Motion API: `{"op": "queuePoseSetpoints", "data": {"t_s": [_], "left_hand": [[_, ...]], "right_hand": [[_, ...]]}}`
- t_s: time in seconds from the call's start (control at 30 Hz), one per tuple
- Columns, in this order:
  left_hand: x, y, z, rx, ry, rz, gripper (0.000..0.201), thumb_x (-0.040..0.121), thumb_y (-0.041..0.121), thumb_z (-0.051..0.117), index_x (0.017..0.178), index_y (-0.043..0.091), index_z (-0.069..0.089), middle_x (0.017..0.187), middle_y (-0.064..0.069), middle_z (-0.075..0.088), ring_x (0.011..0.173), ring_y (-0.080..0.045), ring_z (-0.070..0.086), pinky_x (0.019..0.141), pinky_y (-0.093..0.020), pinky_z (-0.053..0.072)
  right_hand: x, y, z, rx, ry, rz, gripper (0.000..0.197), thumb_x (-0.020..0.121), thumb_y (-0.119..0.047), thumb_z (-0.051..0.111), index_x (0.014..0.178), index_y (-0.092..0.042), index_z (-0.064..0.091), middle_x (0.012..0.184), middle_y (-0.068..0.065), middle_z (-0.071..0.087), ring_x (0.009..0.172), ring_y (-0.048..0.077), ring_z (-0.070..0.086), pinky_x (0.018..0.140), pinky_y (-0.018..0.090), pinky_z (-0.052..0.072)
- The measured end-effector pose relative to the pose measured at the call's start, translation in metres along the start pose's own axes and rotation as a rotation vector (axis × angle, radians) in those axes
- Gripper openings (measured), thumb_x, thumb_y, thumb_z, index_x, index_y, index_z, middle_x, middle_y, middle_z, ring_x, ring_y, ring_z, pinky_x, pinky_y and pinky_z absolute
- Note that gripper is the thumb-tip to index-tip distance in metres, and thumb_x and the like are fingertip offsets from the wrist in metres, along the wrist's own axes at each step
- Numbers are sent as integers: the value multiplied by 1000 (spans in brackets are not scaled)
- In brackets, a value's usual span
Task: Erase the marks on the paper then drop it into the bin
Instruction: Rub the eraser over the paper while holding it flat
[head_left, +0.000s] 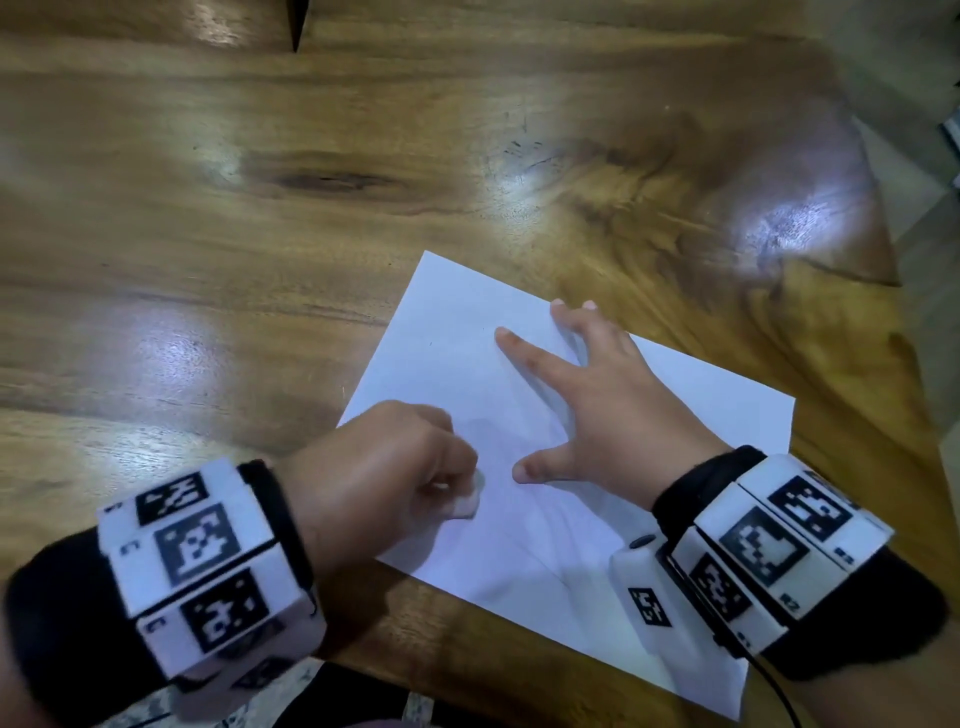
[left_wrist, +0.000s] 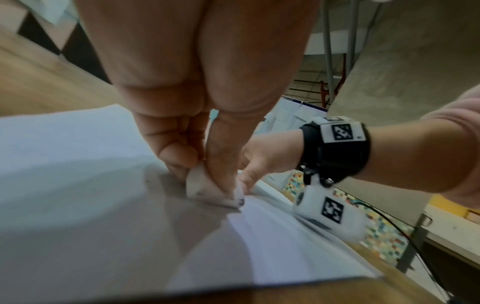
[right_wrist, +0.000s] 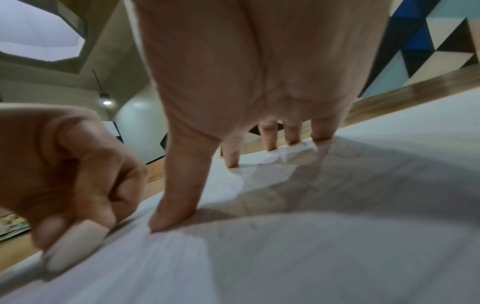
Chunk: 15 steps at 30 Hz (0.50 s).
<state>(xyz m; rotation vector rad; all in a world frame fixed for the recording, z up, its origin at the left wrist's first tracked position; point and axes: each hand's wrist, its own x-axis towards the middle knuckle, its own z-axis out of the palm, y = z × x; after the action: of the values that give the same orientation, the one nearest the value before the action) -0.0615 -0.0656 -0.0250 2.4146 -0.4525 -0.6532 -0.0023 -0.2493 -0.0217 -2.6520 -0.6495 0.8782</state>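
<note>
We are pinching the eraser (head_left: 466, 503) in our left hand (head_left: 384, 467), rubbing the paper (head_left: 675, 519) on the worktop (head_left: 260, 260); our right hand (head_left: 597, 405), fingers spread, is pinning it. Erasing looks underway; binning remains, no bin visible.

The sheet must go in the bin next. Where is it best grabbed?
Probably the paper's right corner, approached from the right: it lies flat, but that corner sits near the table edge, clear of both hands.
</note>
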Motion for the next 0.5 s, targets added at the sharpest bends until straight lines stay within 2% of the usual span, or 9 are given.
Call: {"op": "queuePoseSetpoints", "data": {"t_s": [0.07,0.13,0.2,0.27,0.33,0.4,0.43,0.5], "left_hand": [[11,-1,-5,8,51,-8,6,71,24,68,68,19,67,66,4,53,62,-15,52,52,-16,32],[34,1,-15,56,177,-15,6,73,22,70,71,17,68,65,2,54,62,-15,46,51,-19,29],[51,4,-23,63,251,-32,7,74,23,69,79,18,70,69,0,58,64,-15,47,53,-10,29],[46,6,-18,67,222,-31,4,75,23,68,75,19,69,66,3,55,63,-15,47,52,-6,31],[25,5,-5,50,126,20,10,76,25,67,68,20,66,64,3,52,62,-16,50,52,-12,32],[5,5,4,0,3,18,8,74,25,63,69,20,67,70,2,56,65,-16,56,57,-19,37],[3,3,4,-11,-19,3,7,73,23,63,71,21,69,73,2,59,67,-15,59,60,-19,39],[13,1,-1,3,27,-4,5,72,21,65,72,20,70,75,0,62,67,-16,58,60,-15,37]], "right_hand": [[0,0,0,-1,-1,-1,103,66,-52,74,142,-52,4,155,-7,-17,142,15,-22,117,32,1],[0,-1,0,3,3,-2,103,66,-51,74,142,-52,5,155,-7,-17,141,14,-21,116,31,1],[0,-1,1,12,7,-1,103,66,-50,75,141,-53,6,155,-8,-17,141,14,-21,115,29,2],[0,-1,1,21,9,-1,102,65,-49,76,141,-53,7,155,-8,-16,141,13,-21,115,29,2],[1,0,1,22,11,-1,102,65,-50,76,141,-53,7,155,-8,-16,142,13,-21,116,30,2],[1,1,1,18,7,1,103,65,-51,75,141,-53,6,154,-9,-16,142,13,-21,116,30,2],[1,1,1,15,6,2,103,65,-51,75,141,-53,5,154,-9,-17,142,13,-21,116,30,2],[1,1,2,7,5,0,103,66,-52,74,141,-53,4,154,-8,-17,142,14,-21,116,30,2]]}}
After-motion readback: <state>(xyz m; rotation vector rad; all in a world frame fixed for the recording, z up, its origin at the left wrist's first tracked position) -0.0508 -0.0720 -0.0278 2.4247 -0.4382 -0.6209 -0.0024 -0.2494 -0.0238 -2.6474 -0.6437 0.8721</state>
